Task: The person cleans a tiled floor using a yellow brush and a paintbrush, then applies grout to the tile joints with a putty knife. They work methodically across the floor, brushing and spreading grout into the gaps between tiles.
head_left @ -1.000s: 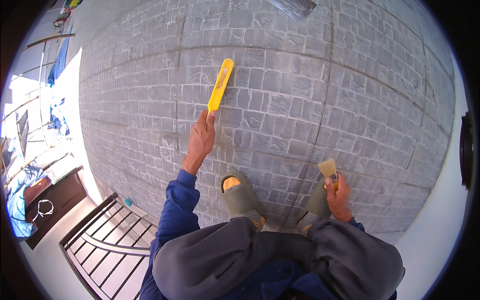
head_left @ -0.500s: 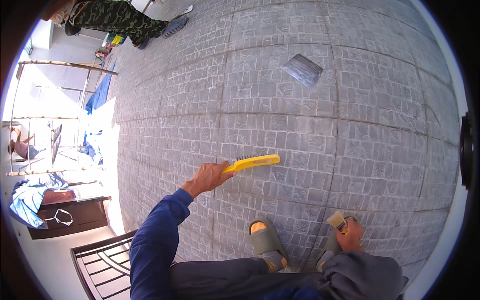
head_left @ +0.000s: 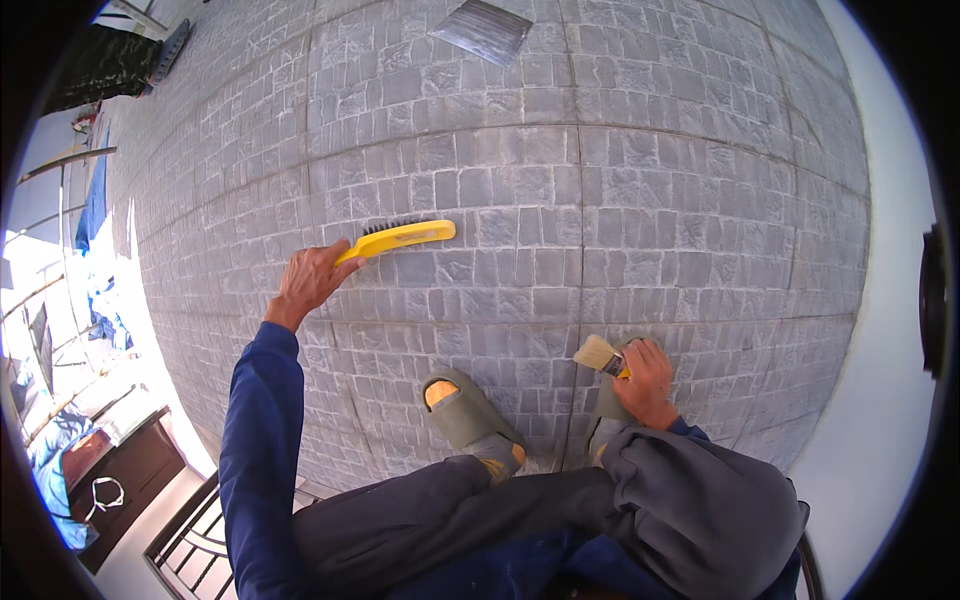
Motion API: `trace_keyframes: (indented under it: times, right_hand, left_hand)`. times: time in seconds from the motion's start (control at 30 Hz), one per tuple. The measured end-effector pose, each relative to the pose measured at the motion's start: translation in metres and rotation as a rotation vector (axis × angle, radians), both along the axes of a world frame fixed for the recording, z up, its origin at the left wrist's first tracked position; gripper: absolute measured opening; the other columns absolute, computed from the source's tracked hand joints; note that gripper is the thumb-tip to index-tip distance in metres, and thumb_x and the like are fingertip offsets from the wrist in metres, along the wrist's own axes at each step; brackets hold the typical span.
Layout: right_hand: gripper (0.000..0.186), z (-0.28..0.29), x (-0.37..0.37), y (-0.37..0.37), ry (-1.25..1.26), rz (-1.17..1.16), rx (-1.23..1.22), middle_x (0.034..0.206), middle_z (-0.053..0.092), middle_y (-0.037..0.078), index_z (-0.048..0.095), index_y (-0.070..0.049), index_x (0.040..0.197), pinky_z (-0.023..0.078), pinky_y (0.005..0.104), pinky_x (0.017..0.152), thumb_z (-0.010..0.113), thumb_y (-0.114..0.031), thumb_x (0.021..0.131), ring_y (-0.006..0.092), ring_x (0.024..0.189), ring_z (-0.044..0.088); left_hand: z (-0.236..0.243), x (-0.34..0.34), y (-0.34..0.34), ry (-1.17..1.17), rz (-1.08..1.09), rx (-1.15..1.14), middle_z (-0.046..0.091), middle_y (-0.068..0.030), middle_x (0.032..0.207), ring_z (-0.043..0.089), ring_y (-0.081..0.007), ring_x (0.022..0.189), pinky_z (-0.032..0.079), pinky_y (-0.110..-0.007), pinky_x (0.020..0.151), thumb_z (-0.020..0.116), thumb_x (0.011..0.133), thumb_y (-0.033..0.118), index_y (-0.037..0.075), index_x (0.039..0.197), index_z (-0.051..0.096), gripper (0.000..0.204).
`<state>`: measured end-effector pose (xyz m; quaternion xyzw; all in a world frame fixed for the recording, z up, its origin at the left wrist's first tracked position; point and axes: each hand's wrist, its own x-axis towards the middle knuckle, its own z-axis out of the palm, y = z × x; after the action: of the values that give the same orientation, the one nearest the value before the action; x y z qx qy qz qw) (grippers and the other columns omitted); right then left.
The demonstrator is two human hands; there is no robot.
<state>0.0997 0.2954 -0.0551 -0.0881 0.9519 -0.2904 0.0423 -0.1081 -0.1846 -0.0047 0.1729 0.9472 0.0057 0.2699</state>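
The left hand (head_left: pixel 308 280) has its fingers (head_left: pixel 341 247) clamped on the narrow grip of a yellow wire brush (head_left: pixel 412 234), thumb toward the person. The brush's long head sticks out beyond the fingers to the right, dark bristles along the edge away from the person – whether it touches the grey tiled floor (head_left: pixel 520 310), I cannot tell. The right hand (head_left: pixel 648 380) is closed around the yellow handle of a paintbrush (head_left: pixel 598 353), just above the right slipper (head_left: pixel 608 408); its pale bristles point left and slightly away, clear of the fingers. The left slipper (head_left: pixel 468 412) stands between the hands, nearer the body. A grey, streaked flat sheet (head_left: pixel 485 32) lies on the floor farther out – well apart from both hands
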Motion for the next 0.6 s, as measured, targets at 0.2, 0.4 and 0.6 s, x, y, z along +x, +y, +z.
trace_keyframes:
  times: [0.2, 0.4, 0.6]
  right_hand:
    - [0.026, 0.003, 0.0, 0.0, -0.091, -0.025, 0.016, 0.084, 0.059, 0.01, 0.061, -0.004, 0.088, 0.045, 0.0418, 0.07, 0.071, -0.008, 0.065, 0.0311, 0.082, 0.058]
    - [0.026, 0.0, -0.002, 0.002, -0.05, -0.015, -0.005, 0.084, 0.059, 0.009, 0.061, -0.005, 0.088, 0.045, 0.0417, 0.07, 0.072, -0.01, 0.066, 0.0299, 0.081, 0.058]
    - [0.024, -0.001, -0.002, 0.001, -0.084, -0.013, 0.008, 0.083, 0.059, 0.008, 0.06, -0.006, 0.087, 0.045, 0.0414, 0.07, 0.071, -0.009, 0.065, 0.0293, 0.081, 0.058]
  left_hand:
    - [-0.046, -0.02, 0.1, 0.02, -0.159, 0.134, 0.062, -0.0161, 0.064, 0.065, -0.0351, 0.061, 0.052, -0.045, 0.058, 0.052, 0.097, 0.053, 0.006, 0.103, 0.061, 0.048]
    - [-0.022, -0.018, -0.003, 0.056, -0.086, 0.042, 0.062, -0.0147, 0.06, 0.064, -0.0315, 0.055, 0.052, -0.042, 0.055, 0.056, 0.094, 0.056, 0.006, 0.098, 0.065, 0.051]
    - [-0.024, -0.023, 0.037, 0.064, -0.091, 0.049, 0.062, -0.0147, 0.059, 0.064, -0.031, 0.054, 0.052, -0.042, 0.053, 0.057, 0.093, 0.056, 0.005, 0.087, 0.067, 0.053]
